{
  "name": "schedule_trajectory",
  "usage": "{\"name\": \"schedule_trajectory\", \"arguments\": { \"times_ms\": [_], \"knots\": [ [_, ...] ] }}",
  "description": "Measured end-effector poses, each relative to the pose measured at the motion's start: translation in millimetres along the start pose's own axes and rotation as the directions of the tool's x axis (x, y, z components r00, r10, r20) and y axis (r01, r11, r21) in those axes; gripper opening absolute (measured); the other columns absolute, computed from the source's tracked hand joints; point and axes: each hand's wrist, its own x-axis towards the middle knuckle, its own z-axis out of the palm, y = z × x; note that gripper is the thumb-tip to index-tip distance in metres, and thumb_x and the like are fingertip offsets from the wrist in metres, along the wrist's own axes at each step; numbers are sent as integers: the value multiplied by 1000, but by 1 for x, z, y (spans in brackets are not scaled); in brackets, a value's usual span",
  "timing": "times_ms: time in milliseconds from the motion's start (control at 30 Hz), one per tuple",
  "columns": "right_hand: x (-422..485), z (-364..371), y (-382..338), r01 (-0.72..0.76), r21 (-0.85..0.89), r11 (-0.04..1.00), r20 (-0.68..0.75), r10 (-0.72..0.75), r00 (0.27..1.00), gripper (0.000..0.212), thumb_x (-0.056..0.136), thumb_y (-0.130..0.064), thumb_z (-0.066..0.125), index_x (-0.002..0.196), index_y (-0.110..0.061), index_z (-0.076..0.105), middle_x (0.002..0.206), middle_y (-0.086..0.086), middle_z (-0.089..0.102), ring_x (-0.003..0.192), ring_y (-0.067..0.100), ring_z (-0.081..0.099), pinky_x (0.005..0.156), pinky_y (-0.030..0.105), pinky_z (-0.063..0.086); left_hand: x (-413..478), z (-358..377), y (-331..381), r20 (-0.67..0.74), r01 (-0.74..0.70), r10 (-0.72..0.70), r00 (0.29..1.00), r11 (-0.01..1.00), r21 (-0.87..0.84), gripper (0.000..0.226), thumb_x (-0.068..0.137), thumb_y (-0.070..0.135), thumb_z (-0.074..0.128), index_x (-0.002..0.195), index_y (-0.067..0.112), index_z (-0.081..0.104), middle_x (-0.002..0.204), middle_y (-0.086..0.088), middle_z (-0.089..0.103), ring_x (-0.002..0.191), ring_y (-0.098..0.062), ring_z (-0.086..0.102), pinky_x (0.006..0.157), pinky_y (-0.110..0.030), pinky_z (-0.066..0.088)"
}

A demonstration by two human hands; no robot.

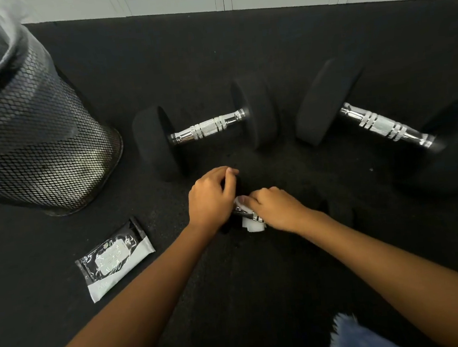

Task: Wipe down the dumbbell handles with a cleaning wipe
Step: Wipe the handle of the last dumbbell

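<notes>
A lined black mesh waste bin [28,132] and a black-and-white wipe packet [114,258] are kept within reach, while the near black dumbbell [230,186] is steadied by the closed left hand [210,198] so its chrome handle [247,213] can be rubbed with the white cleaning wipe [251,224] clasped by the right hand [275,209], two further chrome-handled dumbbells [206,127] lying beyond, apparently awaiting their turn.

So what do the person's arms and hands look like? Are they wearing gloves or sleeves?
No gloves and no sleeves in view. Both forearms are bare from the bottom edge of the picture up to the wrists. The left hand and right hand are bare too, with no rings, watch or bracelets that I can see. The fingernails look short and plain.
</notes>
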Motion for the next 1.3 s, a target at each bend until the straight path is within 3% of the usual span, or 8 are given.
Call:
{"name": "schedule_trajectory", "arguments": {
  "times_ms": [133, 300, 400, 533, 600, 833, 1067, 1300],
  "knots": [
    [-10, 15, -6, 158, -199, 967, -162, -192, 968, 27, 97, -31, 42, 113, -14, 54, 104, 7, 62, 92, 23, 62, 81, 38, 50, 0, 0, 0, -7, -9, 9, 1000, 1000, -3, 27, 96, 24, 45, 98, 19, 72, 104, 6, 69, 93, -8, 62, 74, -25, 47],
    [-18, 24, -9, 215, -475, 853, -258, -369, 893, 29, 93, -20, 50, 119, -9, 49, 113, 7, 59, 103, 20, 57, 91, 30, 40, -1, 0, 0, -4, -10, 10, 1000, 1000, -3, 28, 97, 25, 45, 98, 18, 71, 103, 5, 69, 93, -8, 62, 77, -25, 48],
    [-14, 19, -8, 201, -364, 909, -238, -300, 924, 29, 94, -30, 49, 114, -10, 53, 109, 6, 60, 100, 22, 59, 89, 33, 44, 0, 1, 0, -2, -2, 2, 1000, 1000, 0, 28, 97, 24, 45, 97, 18, 72, 104, 6, 69, 93, -8, 62, 77, -25, 47],
    [-1, -1, 0, 46, 44, 998, -12, -46, 999, 39, 96, -43, 41, 97, -9, 60, 96, 10, 63, 89, 25, 61, 79, 40, 49, 1, 0, 1, 3, 5, -5, 1000, 1000, 11, 28, 97, 24, 44, 98, 18, 72, 104, 6, 69, 92, -8, 62, 73, -23, 45],
    [1, -6, 6, -6, 119, 993, 33, 2, 999, 47, 96, -47, 36, 86, -8, 61, 86, 9, 62, 81, 24, 60, 71, 35, 45, -1, 0, 1, 0, 5, -5, 1000, 1000, 12, 28, 97, 24, 44, 98, 18, 72, 104, 6, 69, 93, -8, 62, 75, -25, 47],
    [-2, 6, 3, 115, 62, 991, -61, -111, 992, 34, 96, -39, 41, 105, -13, 61, 95, 9, 64, 88, 25, 61, 79, 47, 50, -2, -1, 1, -12, -4, 4, 1000, 1000, 7, 27, 97, 23, 45, 98, 18, 71, 104, 6, 69, 94, -8, 62, 73, -22, 44],
    [1, -7, 10, 15, 115, 993, 49, -21, 999, 46, 95, -49, 37, 75, -12, 57, 72, 2, 56, 70, 18, 55, 64, 32, 42, -1, 0, 1, 2, 11, -11, 1000, 1000, 12, 28, 97, 25, 45, 98, 19, 72, 103, 7, 69, 93, -7, 61, 73, -23, 44],
    [-9, 8, -2, 142, -36, 989, -113, -145, 983, 31, 96, -38, 43, 109, -13, 56, 103, 7, 62, 93, 22, 60, 81, 42, 49, -1, 0, 1, -1, 2, -2, 1000, 1000, 3, 27, 97, 24, 45, 98, 19, 71, 104, 6, 69, 94, -5, 60, 74, -20, 43]
  ]
}}
